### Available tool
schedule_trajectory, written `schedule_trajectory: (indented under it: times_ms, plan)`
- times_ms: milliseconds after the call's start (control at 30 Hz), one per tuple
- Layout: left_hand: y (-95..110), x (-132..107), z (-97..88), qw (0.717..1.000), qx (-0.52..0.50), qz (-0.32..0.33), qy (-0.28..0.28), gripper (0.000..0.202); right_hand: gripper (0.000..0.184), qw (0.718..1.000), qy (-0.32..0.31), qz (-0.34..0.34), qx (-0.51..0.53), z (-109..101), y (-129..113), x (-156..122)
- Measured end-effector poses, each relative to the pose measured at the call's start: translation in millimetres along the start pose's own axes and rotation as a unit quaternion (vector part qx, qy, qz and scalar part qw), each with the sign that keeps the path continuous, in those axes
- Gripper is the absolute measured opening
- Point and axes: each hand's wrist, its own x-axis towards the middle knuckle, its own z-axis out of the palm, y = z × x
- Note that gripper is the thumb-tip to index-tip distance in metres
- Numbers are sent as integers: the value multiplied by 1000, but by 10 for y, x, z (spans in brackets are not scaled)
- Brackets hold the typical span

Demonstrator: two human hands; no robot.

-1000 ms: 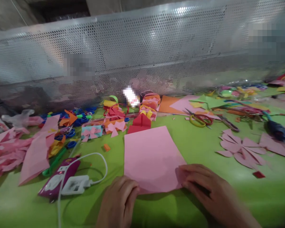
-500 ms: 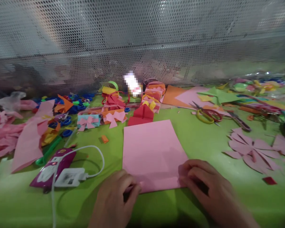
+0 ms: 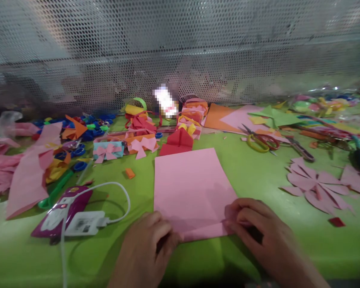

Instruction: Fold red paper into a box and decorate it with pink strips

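Note:
A pink sheet of paper lies on the green table in front of me, with a narrow strip folded over along its near edge. My left hand grips the near left corner, thumb and fingers pinched together. At the near right corner my right hand pinches the paper between thumb and curled fingers. Just beyond the sheet's far edge sits a red folded paper piece. The corners themselves are partly hidden under my fingers.
Scissors and a craft knife lie at right, beyond a pink paper flower. A white power adapter with a cable rests by a purple packet at left. Small paper bags stand before a perforated metal panel.
My left hand has shifted slightly right along the near edge. The folded strip there shows more clearly. The whole view has moved a little.

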Motion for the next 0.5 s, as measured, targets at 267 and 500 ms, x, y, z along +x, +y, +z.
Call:
schedule_trajectory:
  times_ms: [267, 500]
  plan:
    - [2, -7, 50, 999, 7, -15, 27, 35, 24, 1000, -8, 8, -3, 13, -12, -32]
    - [28, 45, 40, 1000, 4, -20, 22, 30, 24, 1000, -8, 22, 4, 22, -16, -25]
